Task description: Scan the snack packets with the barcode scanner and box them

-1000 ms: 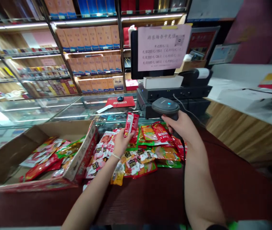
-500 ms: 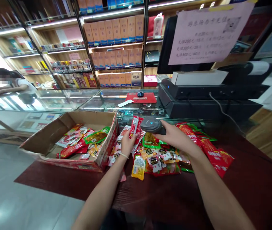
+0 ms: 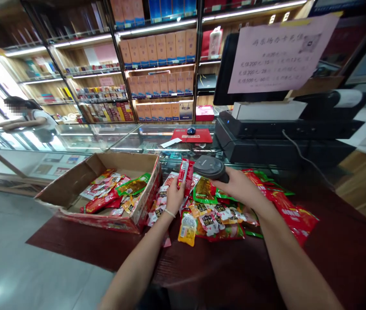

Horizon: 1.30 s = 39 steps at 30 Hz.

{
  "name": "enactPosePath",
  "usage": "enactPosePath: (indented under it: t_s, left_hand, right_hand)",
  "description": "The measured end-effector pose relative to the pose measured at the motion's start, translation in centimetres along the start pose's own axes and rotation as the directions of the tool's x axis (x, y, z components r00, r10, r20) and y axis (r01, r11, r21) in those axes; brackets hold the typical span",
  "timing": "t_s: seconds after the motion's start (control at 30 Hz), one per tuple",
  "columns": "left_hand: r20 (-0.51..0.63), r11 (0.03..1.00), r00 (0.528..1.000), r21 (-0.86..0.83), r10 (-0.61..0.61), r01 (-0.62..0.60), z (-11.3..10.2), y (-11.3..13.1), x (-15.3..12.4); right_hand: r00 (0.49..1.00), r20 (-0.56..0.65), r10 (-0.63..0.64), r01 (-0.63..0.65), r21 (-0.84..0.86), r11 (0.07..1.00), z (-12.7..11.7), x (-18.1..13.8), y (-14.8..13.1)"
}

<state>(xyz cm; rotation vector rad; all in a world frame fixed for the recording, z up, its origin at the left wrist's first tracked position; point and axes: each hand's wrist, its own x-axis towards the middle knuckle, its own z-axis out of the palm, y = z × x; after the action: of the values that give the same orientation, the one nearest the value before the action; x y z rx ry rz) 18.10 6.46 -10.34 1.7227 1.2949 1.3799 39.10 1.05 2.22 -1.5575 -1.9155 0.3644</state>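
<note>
Between the fingers of my left hand (image 3: 174,196) is a red snack packet (image 3: 187,174), held upright with a pale strip along its edge. My right hand (image 3: 236,184) is closed round the handle of a dark grey barcode scanner (image 3: 209,167), whose head points left at the packet from close by. Below both hands lies a pile of small snack packets (image 3: 210,221) in white, orange, green and red. A yellow packet (image 3: 187,234) lies at its near edge. Larger red packets (image 3: 288,211) lie beside my right forearm.
A cardboard box (image 3: 141,214) with more snack packets stands on the left of the dark red counter (image 3: 82,247). Behind are a glass display case (image 3: 121,140), a mouse (image 3: 191,131), and a monitor with a pink paper sign (image 3: 280,56). A person (image 3: 37,118) leans at far left.
The blue light on the scanner no longer shows. The packet has turned slightly, showing more of its red face. The whole view has shifted a little.
</note>
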Motion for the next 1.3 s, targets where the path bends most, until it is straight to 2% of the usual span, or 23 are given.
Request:
enactPosePath:
  t_s: [0.13,0.23,0.33,0.43,0.5,0.6,0.67,0.73,0.8,0.87,1.07,1.17,1.3]
  left_hand:
    - [-0.036,0.998,0.997,0.005,0.07,-0.07,-0.4,3.2,0.2]
    - [-0.048,0.993,0.992,0.012,0.115,-0.115,-2.4,6.8,-0.1]
    - [-0.069,0.971,0.975,0.125,0.212,-0.203,-6.3,10.3,-1.0]
    - [-0.112,0.908,0.953,0.351,0.282,-0.227,-11.4,11.9,-1.4]
    - [-0.164,0.852,0.946,0.497,0.279,-0.165,-15.1,11.3,-1.2]
    - [-0.204,0.767,0.946,0.638,0.254,-0.068,-20.0,8.1,-0.4]
    - [-0.198,0.734,0.946,0.677,0.256,-0.057,-22.2,5.4,0.1]
    - [-0.165,0.717,0.963,0.696,0.212,-0.038,-23.5,3.1,0.3]
    - [-0.126,0.719,0.977,0.694,0.172,-0.038,-24.0,1.8,0.3]
    - [-0.103,0.727,0.976,0.682,0.193,-0.071,-24.0,1.6,0.1]
    - [-0.1,0.718,0.91,0.652,0.402,-0.245,-22.5,4.5,-0.9]
    - [-0.027,0.717,0.894,0.608,0.448,-0.341,-20.5,7.0,-2.3]
    - [0.139,0.742,0.872,0.473,0.469,-0.474,-15.8,9.8,-4.4]
  right_hand:
    - [0.994,-0.111,0.012,-0.002,0.09,0.996,-0.6,-0.2,-0.6]
    - [0.987,-0.156,0.04,-0.013,0.169,0.985,-0.7,-0.4,-1.1]
    - [0.986,-0.163,0.039,-0.003,0.215,0.977,-0.4,-0.6,-1.7]
    - [0.987,-0.159,0.001,0.036,0.235,0.971,0.3,-0.8,-2.4]
    - [0.992,-0.128,-0.02,0.051,0.245,0.968,1.0,-0.8,-2.7]
    - [0.998,-0.052,-0.02,0.032,0.249,0.968,1.9,-0.8,-3.1]
    - [0.999,-0.044,-0.021,0.031,0.248,0.968,2.4,-0.8,-3.2]
    - [0.999,-0.04,-0.014,0.024,0.249,0.968,2.7,-0.8,-3.3]
    - [1.0,0.005,0.021,-0.022,0.238,0.971,2.7,-0.8,-3.4]
    - [0.997,0.05,0.053,-0.063,0.217,0.974,2.8,-0.9,-3.6]
    - [0.998,0.006,-0.064,0.062,0.168,0.984,2.6,-1.3,-3.9]
    - [0.997,-0.031,-0.07,0.075,0.186,0.98,2.4,-2.1,-3.4]
    - [0.999,-0.033,-0.007,0.013,0.194,0.981,1.9,-4.0,-1.4]
